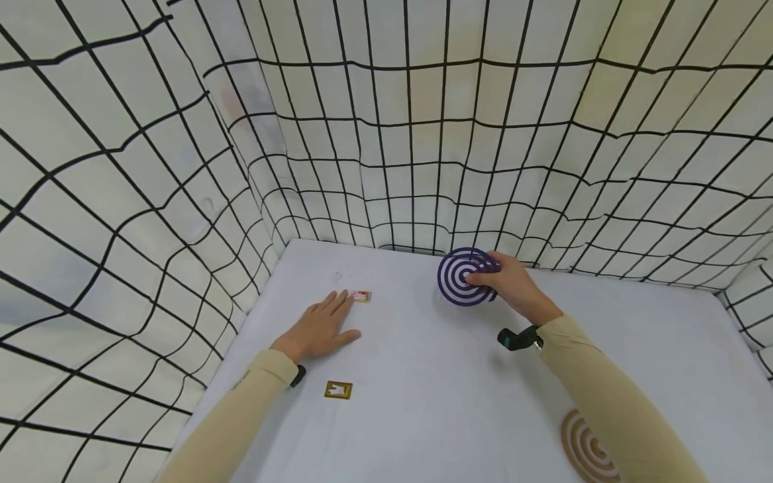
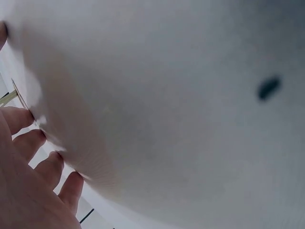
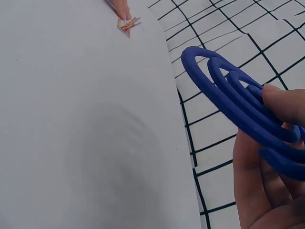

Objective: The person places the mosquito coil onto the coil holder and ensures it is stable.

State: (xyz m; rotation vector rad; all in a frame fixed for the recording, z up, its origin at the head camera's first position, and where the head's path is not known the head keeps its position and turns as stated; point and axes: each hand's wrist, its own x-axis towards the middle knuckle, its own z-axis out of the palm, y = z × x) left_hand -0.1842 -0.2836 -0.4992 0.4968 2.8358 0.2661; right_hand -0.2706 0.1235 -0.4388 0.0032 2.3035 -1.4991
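My right hand [image 1: 513,285] pinches a dark blue mosquito coil [image 1: 448,285], thumb on its spiral face and fingers behind. In the right wrist view the coil [image 3: 214,98] is tilted and held above the white table, casting a soft shadow. My left hand [image 1: 319,329] lies palm down on the table with its fingers extended. Its fingertips touch a small red, white and yellow flat piece [image 1: 362,296]. That same piece [image 3: 127,26] shows bent-up parts in the right wrist view. Nearer the left wrist lies a small gold metal piece [image 1: 338,383] with a cut-out centre.
A brown mosquito coil [image 1: 582,446] lies at the front right, partly covered by the right sleeve [image 1: 616,396]. White walls with a black grid [image 1: 423,141] rise behind the table's far edge and along its left side. The white tabletop [image 1: 423,416] extends between the arms.
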